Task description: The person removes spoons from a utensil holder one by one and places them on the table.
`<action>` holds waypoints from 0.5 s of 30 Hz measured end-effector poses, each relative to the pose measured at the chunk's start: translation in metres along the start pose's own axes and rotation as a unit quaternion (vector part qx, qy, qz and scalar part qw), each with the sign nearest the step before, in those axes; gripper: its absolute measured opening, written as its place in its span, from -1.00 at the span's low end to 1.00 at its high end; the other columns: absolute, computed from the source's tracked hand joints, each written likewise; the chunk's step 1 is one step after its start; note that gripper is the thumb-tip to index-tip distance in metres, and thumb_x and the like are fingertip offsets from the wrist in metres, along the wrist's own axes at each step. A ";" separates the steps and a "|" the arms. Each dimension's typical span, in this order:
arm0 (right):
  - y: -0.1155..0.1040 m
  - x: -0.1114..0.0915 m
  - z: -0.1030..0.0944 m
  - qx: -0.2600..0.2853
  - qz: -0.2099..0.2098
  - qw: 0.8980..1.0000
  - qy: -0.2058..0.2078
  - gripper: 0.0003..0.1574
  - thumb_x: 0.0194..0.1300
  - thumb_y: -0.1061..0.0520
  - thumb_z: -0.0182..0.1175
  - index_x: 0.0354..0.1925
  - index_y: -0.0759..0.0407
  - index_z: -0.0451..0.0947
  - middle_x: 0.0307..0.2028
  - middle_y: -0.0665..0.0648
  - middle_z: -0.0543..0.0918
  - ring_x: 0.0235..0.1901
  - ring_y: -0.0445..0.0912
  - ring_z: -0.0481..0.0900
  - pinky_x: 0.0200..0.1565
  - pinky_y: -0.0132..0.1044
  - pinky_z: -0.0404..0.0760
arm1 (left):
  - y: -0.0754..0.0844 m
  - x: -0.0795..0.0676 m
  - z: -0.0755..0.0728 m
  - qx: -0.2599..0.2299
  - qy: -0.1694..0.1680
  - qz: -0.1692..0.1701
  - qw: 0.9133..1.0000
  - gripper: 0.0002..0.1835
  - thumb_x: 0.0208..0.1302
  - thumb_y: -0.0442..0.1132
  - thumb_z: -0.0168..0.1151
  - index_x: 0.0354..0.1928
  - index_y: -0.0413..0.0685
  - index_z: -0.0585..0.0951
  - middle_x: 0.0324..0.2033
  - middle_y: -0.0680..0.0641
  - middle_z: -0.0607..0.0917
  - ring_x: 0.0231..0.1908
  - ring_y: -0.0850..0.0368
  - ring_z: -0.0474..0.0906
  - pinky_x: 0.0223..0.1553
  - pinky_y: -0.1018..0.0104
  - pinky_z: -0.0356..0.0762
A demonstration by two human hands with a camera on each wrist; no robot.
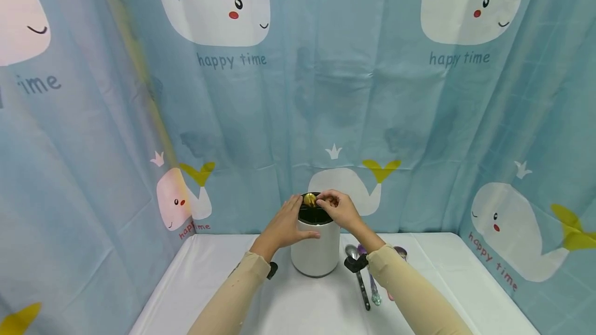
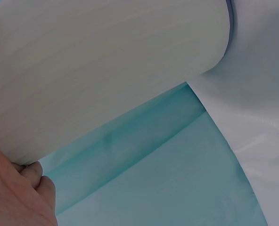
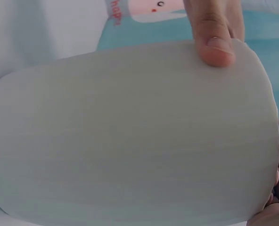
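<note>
A white canister with a dark open inside stands upright on the table. My left hand grips its upper left side, the thumb lying across the front. The left wrist view has fingertips of this hand bent against the canister's wall. Over the mouth, my right hand pinches a shiny gold spoon at the far rim. Its rounded bowl shows, while the handle is hidden. The right wrist view has the left thumb pressed on the canister's wall and curled right fingers at the rim.
Right of the canister lie a silver spoon with a black handle, a purple spoon with a patterned handle and a round-bowled metal utensil, partly hidden by the right sleeve. A blue whale-print curtain encloses the white table.
</note>
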State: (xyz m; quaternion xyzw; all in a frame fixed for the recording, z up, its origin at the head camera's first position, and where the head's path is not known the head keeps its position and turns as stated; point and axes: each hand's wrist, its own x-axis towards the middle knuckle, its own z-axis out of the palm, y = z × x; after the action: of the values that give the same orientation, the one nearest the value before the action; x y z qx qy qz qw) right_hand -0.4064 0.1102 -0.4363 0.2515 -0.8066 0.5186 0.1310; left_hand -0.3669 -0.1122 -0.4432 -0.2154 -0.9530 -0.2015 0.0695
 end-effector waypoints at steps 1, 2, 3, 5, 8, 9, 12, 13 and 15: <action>0.000 0.000 0.000 -0.002 0.000 1.000 -0.001 -0.82 0.52 0.13 0.38 -0.03 0.21 0.77 -0.39 0.07 0.64 -0.48 -0.16 0.43 -0.40 -0.38 0.45 | 0.000 0.000 0.000 -0.001 0.001 0.000 1.000 0.39 0.18 0.54 0.39 0.74 -0.19 -0.03 0.72 -0.19 0.00 0.71 -0.15 -0.15 0.69 -0.10 -0.07; -0.001 0.001 0.000 -0.005 0.001 1.000 -0.002 -0.82 0.52 0.13 0.38 -0.03 0.21 0.77 -0.37 0.08 0.66 -0.47 -0.16 0.43 -0.40 -0.38 0.46 | -0.001 0.000 0.001 -0.002 0.001 0.000 1.000 0.39 0.18 0.54 0.39 0.74 -0.19 -0.03 0.72 -0.19 0.00 0.71 -0.15 -0.15 0.69 -0.10 -0.07; -0.001 0.001 0.000 -0.008 0.003 1.000 -0.004 -0.82 0.52 0.13 0.37 -0.03 0.20 0.78 -0.37 0.09 0.67 -0.47 -0.16 0.44 -0.39 -0.38 0.46 | -0.001 0.000 0.001 0.001 0.000 -0.001 1.000 0.40 0.18 0.55 0.38 0.74 -0.18 -0.04 0.72 -0.19 -0.01 0.71 -0.14 -0.16 0.69 -0.09 -0.07; -0.002 0.001 0.000 -0.015 0.008 1.000 -0.010 -0.83 0.53 0.13 0.37 -0.03 0.19 0.78 -0.36 0.10 0.68 -0.47 -0.16 0.44 -0.39 -0.39 0.45 | -0.001 0.000 0.001 0.000 0.001 -0.001 1.000 0.39 0.18 0.55 0.38 0.74 -0.18 -0.03 0.72 -0.19 -0.01 0.71 -0.14 -0.15 0.69 -0.09 -0.06; -0.003 0.002 0.000 -0.031 0.017 0.999 -0.014 -0.83 0.53 0.12 0.37 -0.05 0.19 0.79 -0.38 0.09 0.68 -0.48 -0.16 0.42 -0.41 -0.38 0.43 | 0.001 -0.001 0.000 -0.003 0.000 -0.002 1.000 0.39 0.18 0.55 0.38 0.74 -0.16 -0.03 0.72 -0.18 0.00 0.71 -0.14 -0.15 0.69 -0.10 -0.06; -0.003 0.002 0.000 -0.035 0.019 0.999 -0.016 -0.83 0.53 0.13 0.37 -0.05 0.19 0.79 -0.39 0.09 0.67 -0.49 -0.16 0.42 -0.42 -0.38 0.43 | 0.001 -0.002 0.000 -0.004 0.000 -0.002 1.000 0.38 0.19 0.55 0.38 0.74 -0.16 -0.03 0.72 -0.18 0.00 0.71 -0.15 -0.16 0.69 -0.11 -0.06; -0.003 0.003 0.000 -0.046 0.021 0.999 -0.021 -0.82 0.53 0.13 0.37 -0.03 0.20 0.79 -0.40 0.06 0.67 -0.49 -0.16 0.42 -0.42 -0.37 0.43 | 0.002 -0.002 -0.001 -0.009 0.002 -0.003 1.000 0.38 0.19 0.53 0.39 0.74 -0.16 -0.01 0.72 -0.18 0.01 0.71 -0.16 -0.15 0.68 -0.13 -0.05; -0.003 0.003 0.000 -0.050 0.021 0.998 -0.021 -0.82 0.53 0.14 0.37 -0.03 0.20 0.79 -0.40 0.06 0.67 -0.49 -0.16 0.42 -0.42 -0.37 0.43 | 0.003 -0.002 -0.001 -0.009 0.002 -0.004 1.000 0.37 0.19 0.53 0.39 0.74 -0.16 -0.02 0.72 -0.18 0.01 0.71 -0.17 -0.15 0.68 -0.13 -0.05; -0.002 0.004 0.001 -0.054 0.021 0.998 -0.020 -0.82 0.52 0.14 0.37 -0.03 0.20 0.79 -0.40 0.04 0.67 -0.49 -0.16 0.42 -0.42 -0.38 0.43 | 0.003 -0.001 -0.002 -0.006 0.002 -0.005 1.000 0.37 0.19 0.53 0.39 0.74 -0.16 -0.02 0.72 -0.18 0.01 0.71 -0.18 -0.14 0.68 -0.13 -0.05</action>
State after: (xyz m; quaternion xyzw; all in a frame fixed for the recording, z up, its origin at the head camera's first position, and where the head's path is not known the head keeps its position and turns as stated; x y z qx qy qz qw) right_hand -0.4084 0.1079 -0.4331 0.2373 -0.8410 0.4720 0.1170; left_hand -0.3647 -0.1110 -0.4410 -0.2110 -0.9526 -0.2083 0.0688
